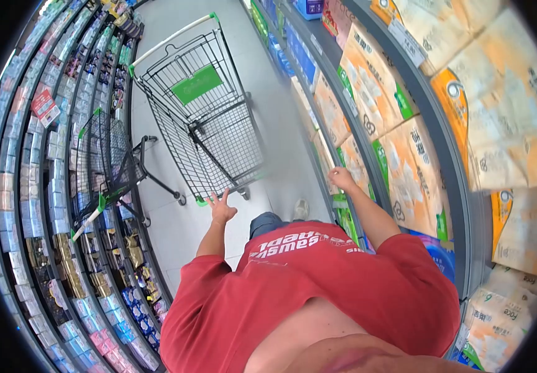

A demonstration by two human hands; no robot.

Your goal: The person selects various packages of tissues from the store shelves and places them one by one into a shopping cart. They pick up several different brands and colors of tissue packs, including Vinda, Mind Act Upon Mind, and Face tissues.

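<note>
My left hand is raised beside the near end of a wire shopping cart with a green panel. Its fingers are spread and hold nothing; whether a fingertip touches the frame I cannot tell. On the other side, my right hand is at the edge of the right-hand shelf, its fingers closed near a pale strip. What it grips, if anything, is hidden. Close by are orange-and-white tissue packs on the shelf.
A second cart stands on the left against a long shelf of small packs. Grey floor runs between the shelves. Large tissue packs fill the right shelf, whose dark edge runs close beside my right arm.
</note>
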